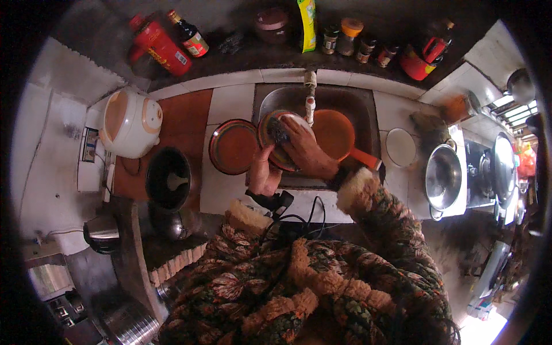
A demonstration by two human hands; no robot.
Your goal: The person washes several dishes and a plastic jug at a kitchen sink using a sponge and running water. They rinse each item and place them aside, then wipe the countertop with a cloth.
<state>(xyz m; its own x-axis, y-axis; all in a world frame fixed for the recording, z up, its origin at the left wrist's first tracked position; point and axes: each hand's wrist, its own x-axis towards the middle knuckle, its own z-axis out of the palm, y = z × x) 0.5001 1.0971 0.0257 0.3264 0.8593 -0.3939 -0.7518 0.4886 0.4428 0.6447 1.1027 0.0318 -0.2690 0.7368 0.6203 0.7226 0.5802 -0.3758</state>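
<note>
Over the left part of a metal sink [364, 101], my left hand [262, 172] grips the near edge of a plate or shallow bowl [264, 125] with coloured bands on its rim. The dish is tilted. My right hand [308, 148] lies across it, fingers pressing a dark scouring pad [280, 131] against its surface. Part of the dish is hidden under the hand. A similar brown-red dish [235, 147] rests on the white tiles left of the sink. An orange plastic dipper [334, 134] with a handle sits in the sink, right of my hand.
A faucet [310, 108] reaches over the sink. A rice cooker [131, 124] and a dark pot [167, 179] holding a spatula stand left. Rightward are a white round lid or dish [401, 147] and a metal wok [443, 177]. Bottles and jars [347, 39] line the back ledge.
</note>
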